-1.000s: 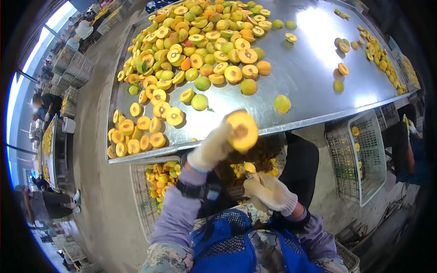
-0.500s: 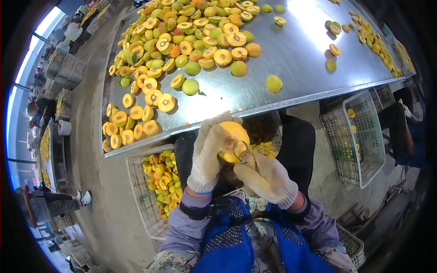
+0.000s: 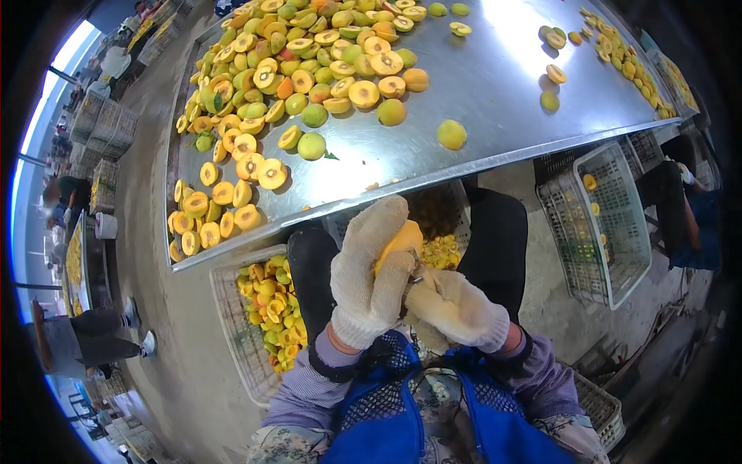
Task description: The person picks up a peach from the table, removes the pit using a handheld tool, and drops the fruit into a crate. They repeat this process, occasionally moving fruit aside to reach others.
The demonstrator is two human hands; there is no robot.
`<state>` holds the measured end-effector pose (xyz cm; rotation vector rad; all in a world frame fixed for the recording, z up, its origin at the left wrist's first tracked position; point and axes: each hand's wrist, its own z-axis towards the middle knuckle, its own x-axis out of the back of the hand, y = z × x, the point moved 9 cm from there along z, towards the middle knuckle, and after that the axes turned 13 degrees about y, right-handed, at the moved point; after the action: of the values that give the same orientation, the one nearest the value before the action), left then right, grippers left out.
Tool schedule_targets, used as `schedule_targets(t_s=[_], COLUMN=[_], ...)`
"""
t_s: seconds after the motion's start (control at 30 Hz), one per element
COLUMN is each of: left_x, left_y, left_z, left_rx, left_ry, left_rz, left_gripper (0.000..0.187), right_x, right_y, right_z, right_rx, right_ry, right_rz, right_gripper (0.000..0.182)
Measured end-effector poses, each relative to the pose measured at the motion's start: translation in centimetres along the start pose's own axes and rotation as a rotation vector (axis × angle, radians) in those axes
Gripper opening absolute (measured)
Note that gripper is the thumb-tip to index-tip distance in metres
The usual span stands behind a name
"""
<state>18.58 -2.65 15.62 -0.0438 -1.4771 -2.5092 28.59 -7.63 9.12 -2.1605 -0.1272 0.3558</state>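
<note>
My left hand (image 3: 363, 290), in a white knit glove, is closed around a yellow peach half (image 3: 403, 240) above my lap. Its fingers cover much of the fruit. My gloved right hand (image 3: 460, 309) grips a looped metal pitting knife (image 3: 418, 273) right at the peach's near side; only a small bit of its metal shows, and the loop is hidden. Just beyond my hands, a metal table (image 3: 371, 185) bears a heap of halved peaches (image 3: 309, 58), many with pits showing.
A crate of peach pieces (image 3: 270, 309) stands left of my legs, and another crate (image 3: 456, 213) sits between my knees under the table edge. A tall plastic crate (image 3: 599, 224) is on the right. People (image 3: 93, 332) are at the far left.
My left hand has turned inward, fingers wrapping further over the peach half. The knife's loop, visible against the fruit before, is now hidden. The view has shifted slightly.
</note>
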Motion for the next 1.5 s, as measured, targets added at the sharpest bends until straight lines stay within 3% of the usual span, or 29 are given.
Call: schedule_targets(t_s=[0.03, 0.07, 0.13, 0.27, 0.33, 0.47, 0.53, 0.57, 0.63, 0.7, 0.77, 0.83, 0.87, 0.9, 0.93, 0.97, 1.03, 1.07, 1.13, 1.17, 1.23, 1.37, 1.43, 1.5], left_x=[-0.2, -0.2, -0.6, -1.0, -2.4, -3.2, -3.3, -3.3, -3.5, -3.2, -3.2, -3.1, -3.1, -3.4, -3.9, -4.1, -5.0, -5.2, -5.7, -5.7, -5.6, -5.6, -5.4, -5.4], left_y=[1.3, 1.4, -0.4, 2.6, 0.5, -1.1, 2.6, 2.7, -0.1, -0.5, -0.6, 1.6, 1.5, 2.6, 3.6, 3.8, 2.3, 1.9, -1.0, -0.7, 2.1, 2.1, -1.4, -2.2], left_z=[0.2, 0.4, 0.9, 2.5, 2.4, 1.6, 2.3, 2.5, 2.2, 2.4, 2.7, 2.8, 2.8, 2.8, 2.7, 3.0, 3.3, 3.3, 2.7, 2.7, 3.1, 3.1, 2.0, 1.1], left_rx=[-0.158, -0.157, 0.085, -0.094, 0.217, 0.414, -0.097, -0.097, 0.323, 0.313, 0.296, 0.032, 0.036, -0.118, -0.275, -0.276, -0.057, -0.058, 0.216, 0.214, -0.053, -0.075, 0.537, 0.58], left_ry=[-0.015, -0.018, -0.068, -0.067, -0.275, -0.282, -0.239, -0.243, -0.297, -0.275, -0.258, -0.178, -0.179, -0.21, -0.239, -0.24, -0.346, -0.347, -0.429, -0.431, -0.366, -0.365, -0.337, -0.316], left_rz=[0.091, 0.089, 0.073, 0.145, 0.111, 0.04, 0.115, 0.111, 0.068, 0.108, 0.147, 0.209, 0.209, 0.281, 0.352, 0.351, 0.406, 0.404, 0.298, 0.298, 0.328, 0.14, -0.117, -0.156], left_gripper=[0.031, 0.031, 0.028, 0.026, 0.024, 0.023, 0.024, 0.024, 0.023, 0.024, 0.024, 0.023, 0.023, 0.023, 0.023, 0.023, 0.021, 0.021, 0.019, 0.019, 0.021, 0.027, 0.032, 0.032], right_x=[-0.1, -0.1, -0.1, -0.1, 0.1, 0.6, 1.1, 1.4, 0.7, 0.5, -0.4, -0.1, 0.5, 0.8, 0.5, 0.3, 1.2, 1.3, 1.8, 1.9, 0.7, 1.0, 0.7, 0.3], right_y=[-0.3, -0.4, 0.0, 0.7, 0.4, -0.5, 0.3, 0.4, -0.3, -1.4, -0.4, 0.7, 0.4, -0.3, 0.3, 0.2, 0.4, 0.7, -1.4, -1.6, 0.6, -0.5, 0.7, 1.5], right_z=[-0.2, -0.3, -0.2, -0.5, -0.9, -1.1, -1.3, -1.3, -1.3, -1.4, -1.3, -0.8, -0.8, -0.9, -0.8, -0.9, -1.2, -1.2, -1.7, -1.7, -1.5, -1.9, -1.9, -1.8], right_rx=[-0.017, -0.034, -0.038, -0.135, -0.055, 0.07, 0.081, 0.093, 0.071, 0.05, -0.194, -0.136, -0.021, 0.096, -0.043, -0.043, -0.06, -0.06, 0.361, 0.362, -0.057, 0.038, -0.13, -0.195], right_ry=[-0.017, -0.032, -0.05, -0.204, -0.148, -0.097, -0.064, -0.037, -0.012, 0.005, -0.098, -0.059, -0.068, -0.077, -0.122, -0.121, 0.052, 0.054, 0.071, 0.073, -0.087, -0.129, -0.187, -0.183], right_rz=[0.038, 0.077, 0.102, 0.23, 0.216, 0.339, 0.35, 0.355, 0.334, 0.318, 0.247, 0.316, 0.266, 0.215, 0.345, 0.346, 0.483, 0.484, 0.031, 0.032, 0.59, 0.668, 0.696, 0.746], right_gripper=[0.027, 0.028, 0.029, 0.032, 0.032, 0.03, 0.029, 0.028, 0.028, 0.029, 0.031, 0.033, 0.033, 0.032, 0.031, 0.031, 0.03, 0.03, 0.028, 0.028, 0.028, 0.027, 0.026, 0.026])
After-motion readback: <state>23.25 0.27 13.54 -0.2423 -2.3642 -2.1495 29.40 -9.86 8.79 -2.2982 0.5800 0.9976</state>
